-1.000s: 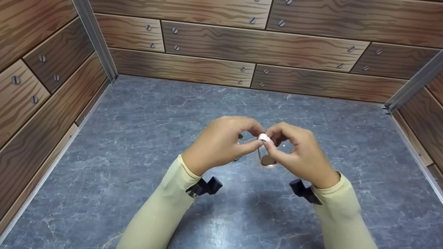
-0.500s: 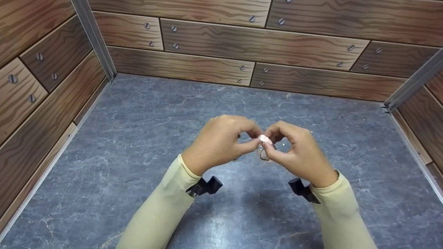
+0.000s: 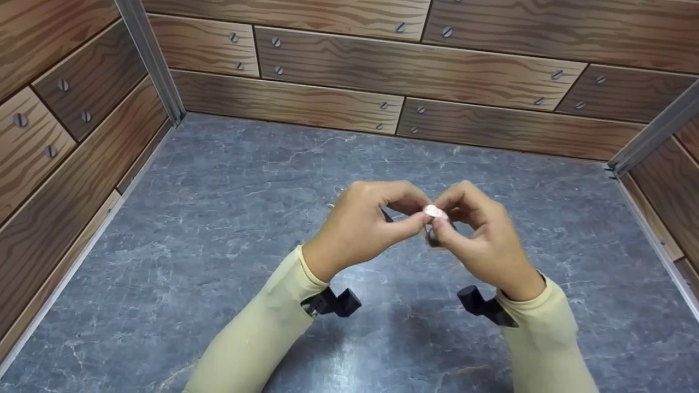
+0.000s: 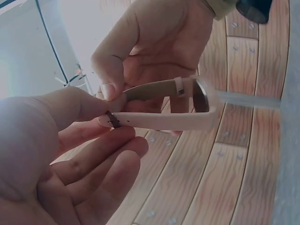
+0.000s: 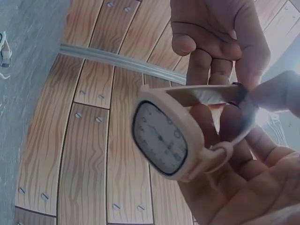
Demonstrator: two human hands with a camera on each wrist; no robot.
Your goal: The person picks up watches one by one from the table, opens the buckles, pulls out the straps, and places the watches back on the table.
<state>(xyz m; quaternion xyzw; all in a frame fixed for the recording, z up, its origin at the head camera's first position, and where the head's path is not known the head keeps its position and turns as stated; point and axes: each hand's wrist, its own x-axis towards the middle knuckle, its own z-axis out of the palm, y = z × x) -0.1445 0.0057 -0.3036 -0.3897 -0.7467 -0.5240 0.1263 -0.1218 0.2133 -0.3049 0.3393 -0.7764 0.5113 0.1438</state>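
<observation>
A wristwatch with a pale pink strap (image 4: pixel 164 121) is held in the air between both hands. Its squarish dial (image 5: pixel 159 136) with a dark rim shows in the right wrist view. My left hand (image 3: pixel 368 221) pinches the strap by its small dark buckle (image 4: pixel 112 119). My right hand (image 3: pixel 483 234) pinches the strap close to the same spot, thumb against fingers. The strap forms a loop, with the watch case hanging below the fingertips. In the head view the fingers cover most of the watch, leaving a bright bit of strap (image 3: pixel 434 212).
The blue-grey marbled tabletop (image 3: pixel 246 174) is bounded by wood-patterned panels (image 3: pixel 327 60) with metal corner posts. A small white object (image 5: pixel 5 56), partly cut off, lies on it in the right wrist view. Small golden bits (image 3: pixel 331 206) peek out behind my left hand.
Both hands have shifted slightly right together, still pinching the strap. The watch has turned between the fingers, so less of its hanging case shows below them.
</observation>
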